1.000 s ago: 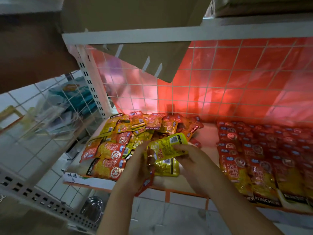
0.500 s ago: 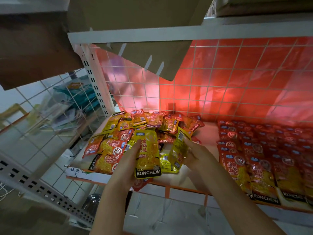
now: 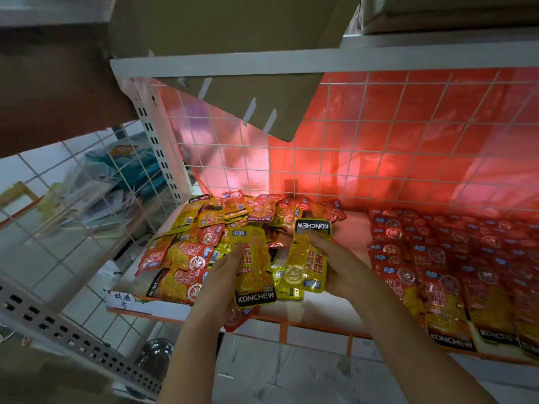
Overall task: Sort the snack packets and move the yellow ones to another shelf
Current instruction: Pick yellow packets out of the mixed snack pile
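Note:
A mixed heap of yellow and red snack packets (image 3: 204, 228) lies on the left part of the shelf (image 3: 335, 310). My left hand (image 3: 224, 275) grips a yellow KONCHEW packet (image 3: 256, 266) upright, with a red packet (image 3: 239, 316) showing beneath it. My right hand (image 3: 341, 263) holds a second yellow packet (image 3: 309, 255), turned upside down with its label at the top. Another yellow packet (image 3: 284, 282) lies flat on the shelf between my hands.
Neat rows of red packets (image 3: 452, 263) fill the shelf's right part. A white wire grid (image 3: 379, 135) with red sheeting backs the shelf. A cardboard flap (image 3: 248, 91) hangs from the shelf above. A wire side panel (image 3: 73, 199) stands at left.
My right hand turned its yellow packet from edge-on to face-up beside the left hand's packet. The left hand's packet stays upright. The view came closer to the shelf.

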A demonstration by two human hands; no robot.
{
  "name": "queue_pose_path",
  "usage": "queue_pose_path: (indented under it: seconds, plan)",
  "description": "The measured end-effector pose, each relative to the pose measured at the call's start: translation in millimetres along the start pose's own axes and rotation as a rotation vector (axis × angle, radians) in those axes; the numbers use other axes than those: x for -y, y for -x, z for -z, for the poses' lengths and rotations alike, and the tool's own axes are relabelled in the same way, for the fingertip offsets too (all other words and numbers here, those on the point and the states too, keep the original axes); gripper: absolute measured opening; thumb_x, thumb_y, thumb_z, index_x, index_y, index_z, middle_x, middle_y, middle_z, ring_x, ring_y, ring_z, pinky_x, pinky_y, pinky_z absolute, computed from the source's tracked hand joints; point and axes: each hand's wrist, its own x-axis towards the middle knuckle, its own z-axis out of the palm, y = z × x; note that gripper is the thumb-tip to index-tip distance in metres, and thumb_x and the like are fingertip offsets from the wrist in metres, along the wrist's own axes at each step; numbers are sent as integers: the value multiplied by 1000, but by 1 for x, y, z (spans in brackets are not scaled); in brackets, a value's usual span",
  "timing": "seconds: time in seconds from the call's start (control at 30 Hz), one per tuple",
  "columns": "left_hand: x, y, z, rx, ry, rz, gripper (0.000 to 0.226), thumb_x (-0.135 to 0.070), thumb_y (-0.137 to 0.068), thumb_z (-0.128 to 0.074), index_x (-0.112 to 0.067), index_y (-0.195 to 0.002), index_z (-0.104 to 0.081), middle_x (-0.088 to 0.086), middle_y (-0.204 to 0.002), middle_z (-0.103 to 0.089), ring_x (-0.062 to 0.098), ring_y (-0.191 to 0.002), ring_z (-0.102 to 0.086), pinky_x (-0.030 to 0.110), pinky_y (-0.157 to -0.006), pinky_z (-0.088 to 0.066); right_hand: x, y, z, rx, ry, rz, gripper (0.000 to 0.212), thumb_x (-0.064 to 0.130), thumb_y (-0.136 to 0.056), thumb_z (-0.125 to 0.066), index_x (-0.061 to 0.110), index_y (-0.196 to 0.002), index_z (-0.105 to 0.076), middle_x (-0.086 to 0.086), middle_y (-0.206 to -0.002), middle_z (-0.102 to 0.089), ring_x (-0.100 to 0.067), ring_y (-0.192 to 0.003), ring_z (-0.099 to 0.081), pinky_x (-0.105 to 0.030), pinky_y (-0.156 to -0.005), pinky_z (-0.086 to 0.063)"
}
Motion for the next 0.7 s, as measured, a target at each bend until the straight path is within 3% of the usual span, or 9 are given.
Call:
queue_pose_path:
  seconds: [0.1,0.23,0.37,0.5,0.7]
  plan:
    - [0,-2,-3,11,-7,-16,25,-36,-97,-47,-22,-83,-63,-4,-65,-72,17,-67,-69,32,-68,-53,0,-3,6,-42,65,29,27,32,-98,-42,13,-94,-61,-4,-72,-73,-16,-62,-71,-28,-55,-58]
    - [2,-5,-6,14,-32,-17,27,-40,-95,-49,-21,-89,-67,3,-81,-75,22,-77,-71,35,-73,-55,-2,-5,15,-110,113,59,28,36,-94,-49,11,-98,-61,-7,-74,-73,-18,-64,-71,-32,-58,-59]
    - [2,-7,-8,11,-49,-38,27,-40,-95,-51,-21,-88,-68,3,-80,-75,21,-76,-72,39,-78,-56,-2,-1,20,-82,38,73,7,13,-91,-56,8,-92,-61,-6,-70,-72,-17,-60,-70,-30,-55,-59]
    - [3,-7,-12,24,-54,-62,29,-39,-96,-48,-21,-86,-68,1,-74,-74,18,-68,-72,33,-71,-55,-3,3,24,-16,74,93,24,-15,-85,-47,3,-95,-60,-6,-76,-73,-17,-66,-71,-27,-60,-58]
    - [3,-7,-16,37,-46,-61,30,-38,-97,-47,-18,-88,-69,3,-77,-75,20,-71,-72,36,-75,-56,-4,9,36,-62,256,144,24,-5,-87,-55,4,-109,-60,-6,-87,-73,-19,-72,-71,-32,-63,-59]
